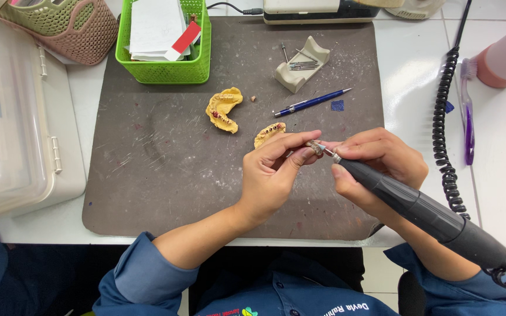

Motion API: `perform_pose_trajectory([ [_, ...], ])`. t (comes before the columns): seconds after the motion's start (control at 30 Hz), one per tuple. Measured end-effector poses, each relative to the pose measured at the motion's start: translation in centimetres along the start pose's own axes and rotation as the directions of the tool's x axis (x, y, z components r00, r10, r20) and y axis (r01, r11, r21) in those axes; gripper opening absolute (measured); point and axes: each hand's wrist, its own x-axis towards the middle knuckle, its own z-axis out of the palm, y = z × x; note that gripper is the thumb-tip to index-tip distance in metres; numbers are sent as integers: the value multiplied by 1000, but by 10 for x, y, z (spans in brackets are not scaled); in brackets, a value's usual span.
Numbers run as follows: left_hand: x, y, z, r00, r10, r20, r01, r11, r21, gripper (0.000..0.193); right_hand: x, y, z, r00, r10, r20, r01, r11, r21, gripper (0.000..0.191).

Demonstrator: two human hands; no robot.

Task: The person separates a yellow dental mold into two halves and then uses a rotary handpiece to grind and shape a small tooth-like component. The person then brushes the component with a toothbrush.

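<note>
- Nearest the camera, two blue sleeves were rolled back from the forearms, one on each side.
- The right hand (382,161) was clenched around one dark rotary handpiece (423,213), its metal tip pointing left; a coiled black cord (443,140) ran from its rear end up the right side of the bench (505,175).
- The left hand (276,169) pinched one small dental piece (313,146) between thumb and fingers (291,143), and the handpiece tip touched it; the piece was too small to make out further.
- Both hands hovered over one grey scratched mat (165,164).
- Just beyond the left hand lay two yellow plaster dental casts: one cast (267,133) partly hidden by the fingers, the other cast (224,109) a little further left.
- Beyond those lay one blue pen (311,102), then one pale bur stand (301,64) with several thin burs.
- One purple toothbrush (468,111) lay at the right.
- Farthest stood one green basket (165,64) holding papers, one pink woven basket (71,29), and one clear plastic box (13,117) at the left.
</note>
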Motion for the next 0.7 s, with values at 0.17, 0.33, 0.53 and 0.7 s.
perform_pose_trajectory([
  [0.17,-1,0,0,1000,17,4,-17,1000,7,27,1,-3,0,998,-45,32,44,999,26,25],
  [0.33,0,1,0,1000,24,8,-24,999,29,27,4,-6,-1,999,-18,27,19,999,-35,28],
  [0.53,0,2,0,999,42,7,-43,997,66,27,5,-9,-2,998,-37,42,40,997,-66,27],
  [0.7,-1,2,0,999,43,8,-43,997,66,27,6,-8,0,998,-46,33,47,998,-48,26],
])
